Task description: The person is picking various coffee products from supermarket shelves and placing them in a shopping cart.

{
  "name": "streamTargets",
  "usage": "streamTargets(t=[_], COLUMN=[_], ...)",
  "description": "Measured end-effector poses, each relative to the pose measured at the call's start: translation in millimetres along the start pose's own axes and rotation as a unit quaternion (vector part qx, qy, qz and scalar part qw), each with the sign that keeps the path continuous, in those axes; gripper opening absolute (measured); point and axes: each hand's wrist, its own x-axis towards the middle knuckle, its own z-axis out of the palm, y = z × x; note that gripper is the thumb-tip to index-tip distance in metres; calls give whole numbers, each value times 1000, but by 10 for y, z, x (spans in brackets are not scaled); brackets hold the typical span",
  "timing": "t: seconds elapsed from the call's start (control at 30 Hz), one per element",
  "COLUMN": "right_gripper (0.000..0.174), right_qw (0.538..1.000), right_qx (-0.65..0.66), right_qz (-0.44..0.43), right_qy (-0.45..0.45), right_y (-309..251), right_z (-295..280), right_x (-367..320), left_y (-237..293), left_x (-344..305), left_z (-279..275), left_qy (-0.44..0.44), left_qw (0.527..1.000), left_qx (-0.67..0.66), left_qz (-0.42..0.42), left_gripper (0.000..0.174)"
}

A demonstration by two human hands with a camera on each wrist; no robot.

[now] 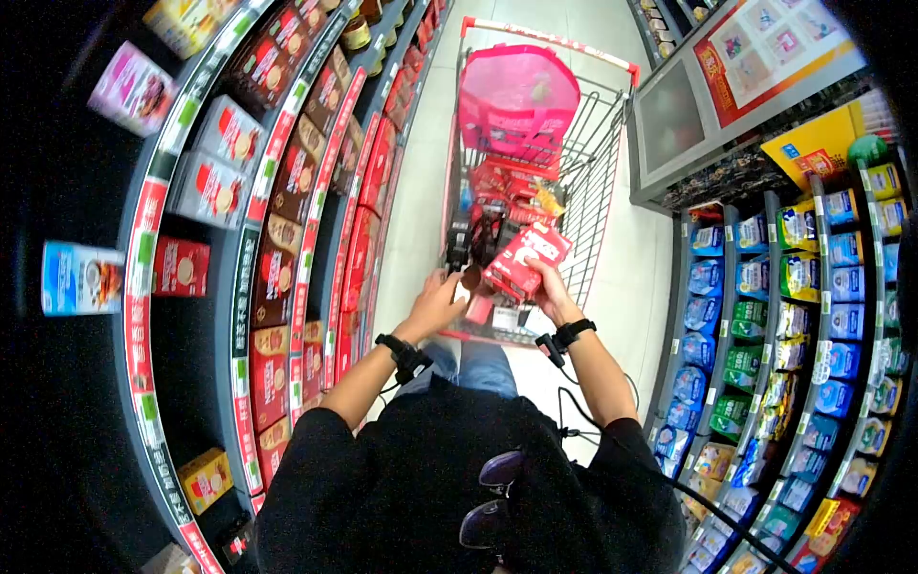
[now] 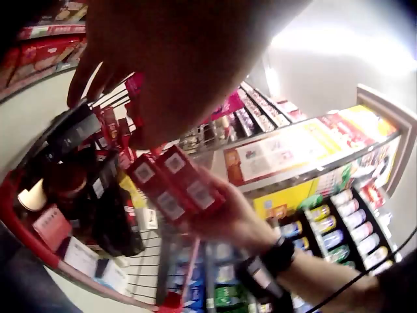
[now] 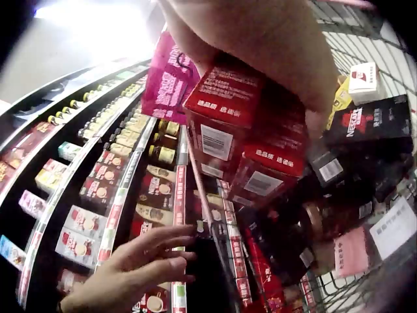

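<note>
My right hand point(image 1: 550, 290) grips two red Nescafé coffee boxes point(image 1: 529, 260) side by side, above the near end of the shopping cart point(image 1: 598, 182). Their barcoded ends show in both wrist views. My left hand point(image 1: 433, 306) is over the cart's near left corner, its fingers loosely extended and nothing in them; the right wrist view shows it apart from the boxes. Close to it are a jar with a brown lid point(image 1: 470, 277) and a dark box point(image 1: 458, 237). Below, the cart holds black Nescafé boxes point(image 3: 368, 124), a pink packet point(image 3: 352, 251) and several red packs.
A bright pink bag point(image 1: 516, 100) sits at the cart's far end. Shelves of coffee boxes point(image 1: 277, 273) run along the left. Racks of blue and green packets point(image 1: 703, 316) stand on the right, below a grey-framed poster point(image 1: 765, 48). A black cable point(image 1: 703, 497) trails by my right arm.
</note>
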Motion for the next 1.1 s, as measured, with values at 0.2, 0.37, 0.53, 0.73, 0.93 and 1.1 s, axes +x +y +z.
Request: streamTargets(t=[0.2,0.37,0.53,0.73,0.93,1.1], right_gripper=[48,59,79,49,41,71], right_qw=[1000,977,850,721,684,599], right_qx=[0,-195,-489,-612,-627,-726], right_qz=[-4,-83,-158,-319,-250,-142], right_qy=[1,4,113,-56,-277,-307], right_y=[-424,-357,-359,-792,-691,-506], right_z=[111,386,504,180,140,108], right_x=[852,2041,2947,2747,2159,2294], left_y=[-434,-557,-580,-530,-706,-493], left_x=[505,770,1102,1875,2466,1832], left_z=[179,337,343,146,71,-833], left_qy=[12,51,98,165,78,292], left_qw=[997,996,994,986,996,955], left_qx=[41,46,16,-17,-14,62], left_qz=[-59,-52,-44,-14,-26,-1], left_gripper=[71,84,80,70,50,39])
